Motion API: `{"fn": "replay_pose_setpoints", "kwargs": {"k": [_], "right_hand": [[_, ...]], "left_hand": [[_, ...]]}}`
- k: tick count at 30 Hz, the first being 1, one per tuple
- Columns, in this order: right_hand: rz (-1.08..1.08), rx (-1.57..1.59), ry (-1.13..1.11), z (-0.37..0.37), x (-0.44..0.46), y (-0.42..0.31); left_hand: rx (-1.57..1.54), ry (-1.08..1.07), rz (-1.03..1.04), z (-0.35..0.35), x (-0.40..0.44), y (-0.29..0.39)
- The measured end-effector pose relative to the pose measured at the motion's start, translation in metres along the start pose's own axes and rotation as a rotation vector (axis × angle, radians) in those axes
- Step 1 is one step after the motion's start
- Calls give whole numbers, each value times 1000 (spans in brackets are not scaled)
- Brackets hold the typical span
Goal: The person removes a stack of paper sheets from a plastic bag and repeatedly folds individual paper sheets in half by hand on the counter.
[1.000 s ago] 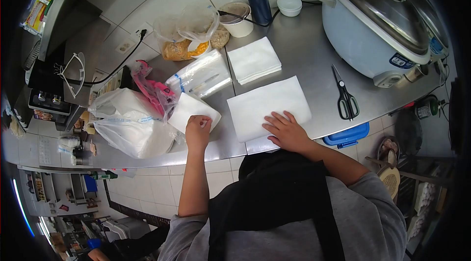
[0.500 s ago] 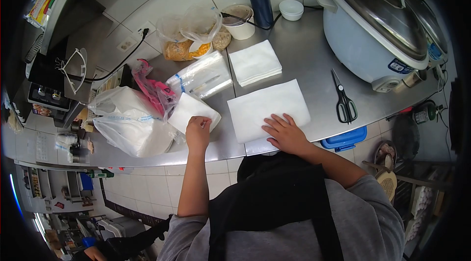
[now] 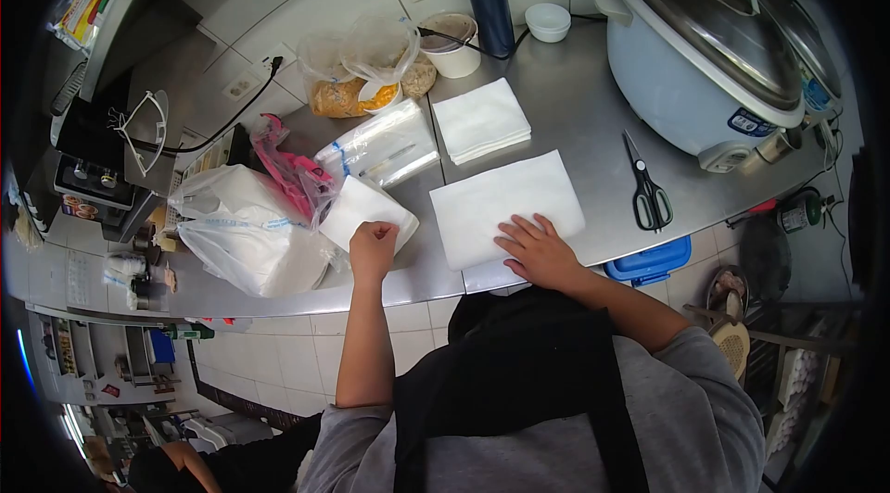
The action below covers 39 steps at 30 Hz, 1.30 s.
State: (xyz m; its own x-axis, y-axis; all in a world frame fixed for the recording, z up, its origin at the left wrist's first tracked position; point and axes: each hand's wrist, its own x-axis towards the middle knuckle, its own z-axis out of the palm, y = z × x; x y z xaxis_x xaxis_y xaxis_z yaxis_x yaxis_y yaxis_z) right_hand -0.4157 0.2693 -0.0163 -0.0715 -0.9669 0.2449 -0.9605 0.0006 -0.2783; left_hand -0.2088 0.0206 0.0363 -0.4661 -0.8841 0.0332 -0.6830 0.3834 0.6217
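My left hand [image 3: 373, 247] is closed, fingers pinched together over the near right edge of a small stack of white sheets [image 3: 357, 206]; whether it grips a sheet is hidden. Flat on a larger white sheet stack [image 3: 505, 196] lies my right hand [image 3: 536, 247], its fingers spread. Behind that is a folded white stack [image 3: 482, 120]. Clear plastic bags [image 3: 385, 143] lie behind the small stack, beside a pink bag [image 3: 287, 164] and a bulging white plastic bag [image 3: 246, 238] on the left.
Black-handled scissors [image 3: 648, 192] lie on the steel counter [image 3: 593, 104], right of the sheets. A large cooker [image 3: 695, 67], blue bottle [image 3: 490, 6], white bowls [image 3: 548, 22], lidded tub [image 3: 451, 48] and food bags [image 3: 334, 90] stand behind. Another person [image 3: 232, 465] is at the lower left.
At the lower left, the other person has shifted and more of their dark clothing shows. My hands stay in nearly the same places.
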Motion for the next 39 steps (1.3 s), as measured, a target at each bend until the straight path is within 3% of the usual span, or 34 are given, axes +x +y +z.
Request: {"fn": "replay_pose_setpoints", "kwargs": {"k": [16, 26, 28, 30, 32, 35, 37, 39], "right_hand": [[8, 2, -14, 1, 1, 0], [8, 12, -3, 0, 0, 0], [6, 30, 20, 5, 1, 0], [11, 50, 40, -4, 8, -9], [208, 560, 64, -34, 26, -37], [352, 761, 204, -34, 39, -45], [476, 864, 166, -45, 41, -31], [484, 912, -151, -57, 35, 2]], "left_hand": [[-129, -92, -89, 0, 7, -13], [-22, -42, -53, -2, -2, 7], [243, 132, 197, 1, -12, 23], [355, 109, 302, 8, -28, 55], [453, 32, 467, 20, -51, 83], [325, -96, 583, 26, -75, 117], [254, -125, 566, 23, -78, 127], [28, -186, 465, 14, -73, 129]]}}
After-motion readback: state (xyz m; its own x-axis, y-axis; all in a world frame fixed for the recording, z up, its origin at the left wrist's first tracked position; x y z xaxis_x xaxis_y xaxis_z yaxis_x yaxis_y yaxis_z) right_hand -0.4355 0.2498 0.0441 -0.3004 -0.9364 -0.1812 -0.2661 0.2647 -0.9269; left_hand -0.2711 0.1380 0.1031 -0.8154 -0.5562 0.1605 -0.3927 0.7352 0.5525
